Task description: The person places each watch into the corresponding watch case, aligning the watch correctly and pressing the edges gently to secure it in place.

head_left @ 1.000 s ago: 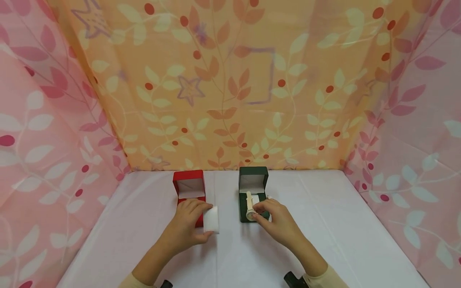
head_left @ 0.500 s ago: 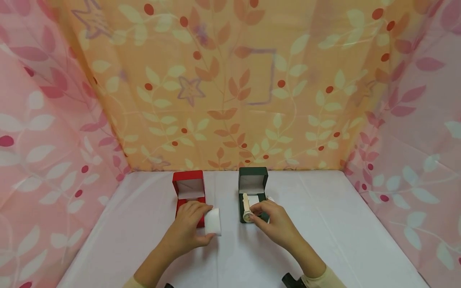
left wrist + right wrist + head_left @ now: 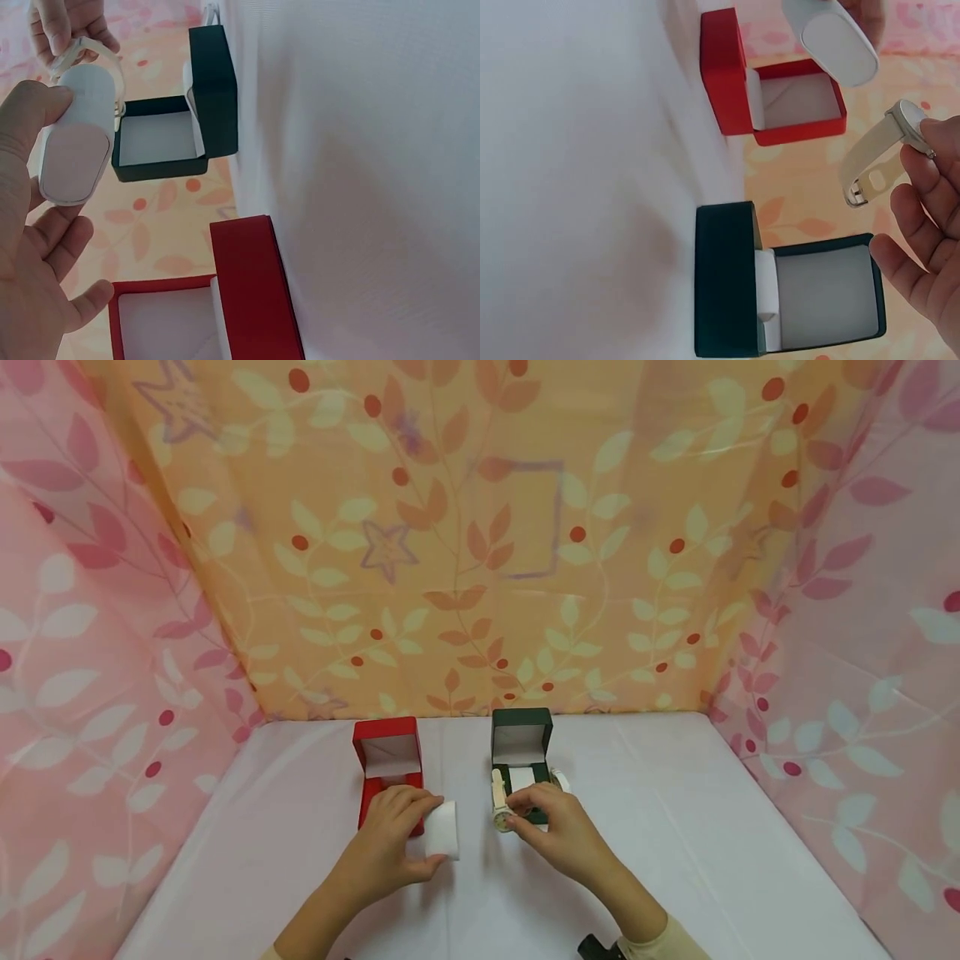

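The right hand (image 3: 558, 831) pinches a cream-coloured watch (image 3: 889, 150) by its round case, thumb and fingertips closed on it, so the strap hangs free with the buckle end loose. In the head view the watch (image 3: 500, 797) sits just above the front left corner of the open green box (image 3: 522, 752), and the right hand's grip hovers over that box's lower half. The right wrist view shows the box's white padded interior (image 3: 821, 300) with nothing in it.

The left hand (image 3: 390, 843) holds a white oblong cushion (image 3: 441, 831), thumb on one end and fingers curled along the other side; the left wrist view shows the cushion (image 3: 79, 135) clasped this way, with its flat pale face turned toward the palm. This hand is just in front of the open red box (image 3: 388, 760), partly covering its lower half, and the cushion lies between the two boxes.

Both boxes stand side by side with lids raised on the white-covered tabletop (image 3: 675, 827). Leaf-patterned cloth walls (image 3: 480, 527) enclose it, orange behind and pink at the sides.
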Motion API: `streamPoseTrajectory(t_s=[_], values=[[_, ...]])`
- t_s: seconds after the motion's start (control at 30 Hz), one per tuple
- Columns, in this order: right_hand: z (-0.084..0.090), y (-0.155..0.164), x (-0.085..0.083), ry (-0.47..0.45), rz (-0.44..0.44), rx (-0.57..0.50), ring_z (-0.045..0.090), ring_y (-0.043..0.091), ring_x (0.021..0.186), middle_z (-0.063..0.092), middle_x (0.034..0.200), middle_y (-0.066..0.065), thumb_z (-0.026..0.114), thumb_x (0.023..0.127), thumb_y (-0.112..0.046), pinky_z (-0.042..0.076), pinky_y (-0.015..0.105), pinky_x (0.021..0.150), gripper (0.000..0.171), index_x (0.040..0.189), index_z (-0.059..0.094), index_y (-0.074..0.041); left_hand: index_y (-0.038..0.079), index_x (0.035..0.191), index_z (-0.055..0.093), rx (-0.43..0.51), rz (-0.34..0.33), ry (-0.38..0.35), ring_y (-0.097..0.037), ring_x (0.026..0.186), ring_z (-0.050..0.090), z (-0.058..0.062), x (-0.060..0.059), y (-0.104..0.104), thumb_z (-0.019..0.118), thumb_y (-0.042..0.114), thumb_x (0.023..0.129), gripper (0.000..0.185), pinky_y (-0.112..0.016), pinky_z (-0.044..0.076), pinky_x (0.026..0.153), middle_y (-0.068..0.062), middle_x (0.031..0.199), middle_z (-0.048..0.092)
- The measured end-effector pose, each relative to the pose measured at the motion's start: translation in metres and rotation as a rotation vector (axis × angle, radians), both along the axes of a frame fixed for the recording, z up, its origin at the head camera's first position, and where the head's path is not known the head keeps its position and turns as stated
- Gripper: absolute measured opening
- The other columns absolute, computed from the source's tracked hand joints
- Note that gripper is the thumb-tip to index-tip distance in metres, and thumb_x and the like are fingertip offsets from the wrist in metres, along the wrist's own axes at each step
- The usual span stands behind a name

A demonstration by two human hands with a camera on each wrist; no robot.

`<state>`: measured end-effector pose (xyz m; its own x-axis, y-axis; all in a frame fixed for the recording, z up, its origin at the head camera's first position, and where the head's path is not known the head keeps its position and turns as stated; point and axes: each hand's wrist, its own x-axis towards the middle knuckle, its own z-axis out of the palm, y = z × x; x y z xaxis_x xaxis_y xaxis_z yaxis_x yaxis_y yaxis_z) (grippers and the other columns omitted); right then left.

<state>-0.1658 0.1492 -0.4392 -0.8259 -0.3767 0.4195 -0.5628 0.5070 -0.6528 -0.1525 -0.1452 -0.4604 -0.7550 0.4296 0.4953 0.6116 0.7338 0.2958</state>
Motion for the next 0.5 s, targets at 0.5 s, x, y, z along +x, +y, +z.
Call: streamPoseTrajectory(t_s=[0.5], values=[[-0.0028, -0.0109, 0.0079, -0.077, 0.077, -0.072, 0.064, 0.004, 0.092, 0.067, 0.097, -0.018, 0.079, 0.091, -0.021, 0.057, 0.033, 0.084, 0.017, 0.107, 0.074, -0.023, 0.016, 0.131, 0.067, 0.051, -0.066, 0.046, -0.013, 0.121, 0.05, -0.0068, 0.0044, 0.0088, 0.098, 0.033, 0.064, 0.075, -0.05, 0.05, 0.102, 0.006, 0.127, 0.059]])
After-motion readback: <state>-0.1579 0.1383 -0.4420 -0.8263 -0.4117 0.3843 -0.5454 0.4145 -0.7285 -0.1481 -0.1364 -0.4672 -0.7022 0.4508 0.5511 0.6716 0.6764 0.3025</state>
